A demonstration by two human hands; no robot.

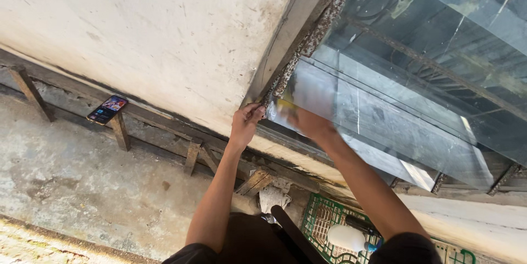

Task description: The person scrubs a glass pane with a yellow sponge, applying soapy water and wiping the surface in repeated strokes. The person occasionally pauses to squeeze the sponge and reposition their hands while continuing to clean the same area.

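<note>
- The left hand (pixel 245 123) pinched, fingers together, at the near corner of the metal window frame (pixel 290 33), just where it met the glass pane (pixel 384 116).
- The right hand (pixel 311 124) was pressed against the pane's near left edge; whether its fingers were closed I could not tell.
- Done well, I judge both hands should keep steady and clear of the pane's sharp edge.
- A phone (pixel 107 110) lay on a wooden ledge (pixel 159 118), far left.

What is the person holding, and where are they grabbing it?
The left hand grips the glass pane at its lower corner. The right hand presses its face; a grip cannot be told.
</note>
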